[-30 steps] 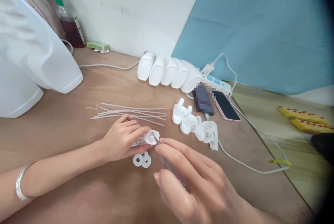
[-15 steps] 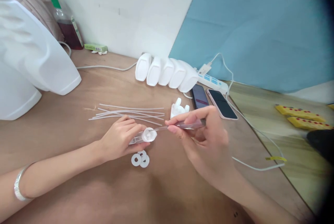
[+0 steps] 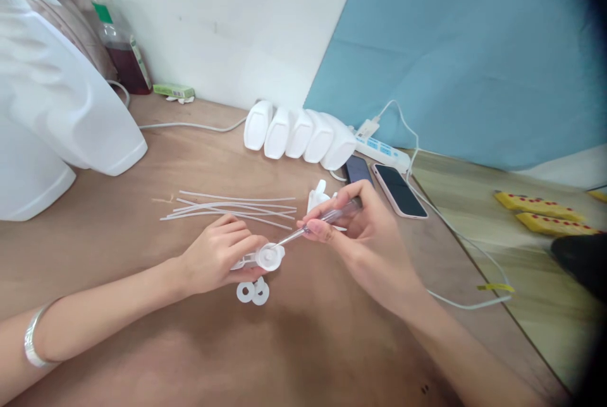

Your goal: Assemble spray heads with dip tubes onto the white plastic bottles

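Wrapped around a white plastic sprayer head [image 3: 269,258], my left hand [image 3: 222,254] keeps its round open end facing up and to the right. My right hand [image 3: 367,236] grips a slim screwdriver [image 3: 327,220] with a clear handle, its thin shaft slanting down left. The screwdriver's tip is at the rim of the round opening; how far it reaches inside I cannot tell. Just below my left hand lie several flat white washers [image 3: 245,292]. Thin white tubes [image 3: 237,200] lie crossed above it. Behind my right fingers, another white plastic part [image 3: 318,195] is partly hidden.
A row of white sprayer shrouds [image 3: 289,133] stands along the wall. To their right are a power strip [image 3: 383,153], a dark phone [image 3: 359,170] and a pink-edged phone [image 3: 401,190]. Large white bottles [image 3: 80,97] stand left, near a bottle of dark liquid [image 3: 127,66]. A cable crosses the right edge.
My right hand has shifted slightly left and up, tilting the screwdriver more steeply, with its tip now at the opening's upper rim. The sprayer head sits a little lower in my left hand.
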`<state>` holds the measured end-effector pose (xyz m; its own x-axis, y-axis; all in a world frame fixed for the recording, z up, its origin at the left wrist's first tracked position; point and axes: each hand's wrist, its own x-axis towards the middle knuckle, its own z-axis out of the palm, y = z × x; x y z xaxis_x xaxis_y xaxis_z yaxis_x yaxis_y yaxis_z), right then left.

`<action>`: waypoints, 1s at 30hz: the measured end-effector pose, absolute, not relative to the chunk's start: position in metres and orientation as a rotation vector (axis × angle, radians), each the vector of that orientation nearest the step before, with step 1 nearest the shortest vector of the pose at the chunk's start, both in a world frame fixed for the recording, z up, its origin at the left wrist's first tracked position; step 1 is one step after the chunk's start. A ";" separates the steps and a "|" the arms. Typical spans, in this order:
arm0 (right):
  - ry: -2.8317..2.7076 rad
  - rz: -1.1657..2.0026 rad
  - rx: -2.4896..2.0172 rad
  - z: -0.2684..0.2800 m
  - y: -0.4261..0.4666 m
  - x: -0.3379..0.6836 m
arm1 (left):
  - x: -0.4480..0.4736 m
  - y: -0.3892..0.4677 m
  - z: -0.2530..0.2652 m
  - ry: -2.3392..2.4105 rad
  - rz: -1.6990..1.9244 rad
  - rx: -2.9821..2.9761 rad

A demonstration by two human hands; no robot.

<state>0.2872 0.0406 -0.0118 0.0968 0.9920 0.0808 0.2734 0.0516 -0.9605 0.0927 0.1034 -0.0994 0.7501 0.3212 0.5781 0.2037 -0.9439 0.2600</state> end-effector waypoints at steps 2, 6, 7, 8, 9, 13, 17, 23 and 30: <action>-1.384 1.034 -1.369 -0.014 0.041 0.287 | 0.093 0.104 -0.101 0.361 0.968 2.820; -1.334 1.145 -1.351 -0.018 0.045 0.290 | 0.093 0.103 -0.100 0.367 0.957 2.831; -1.302 1.164 -1.360 -0.019 0.047 0.291 | 0.094 0.103 -0.099 0.388 0.953 2.818; -1.268 1.184 -1.368 -0.020 0.050 0.293 | 0.094 0.103 -0.099 0.411 0.954 2.802; -1.237 1.203 -1.375 -0.022 0.053 0.296 | 0.094 0.102 -0.098 0.436 0.955 2.785; -1.146 1.221 -1.399 -0.027 0.061 0.303 | 0.095 0.101 -0.095 0.491 0.974 2.723; -1.077 1.191 -1.438 -0.027 0.064 0.307 | 0.096 0.100 -0.094 0.507 0.964 2.693; -1.011 1.285 -1.432 -0.029 0.068 0.310 | 0.095 0.100 -0.091 0.493 0.923 2.640; -0.916 1.374 -1.399 -0.036 0.067 0.308 | 0.094 0.101 -0.091 0.528 0.920 2.593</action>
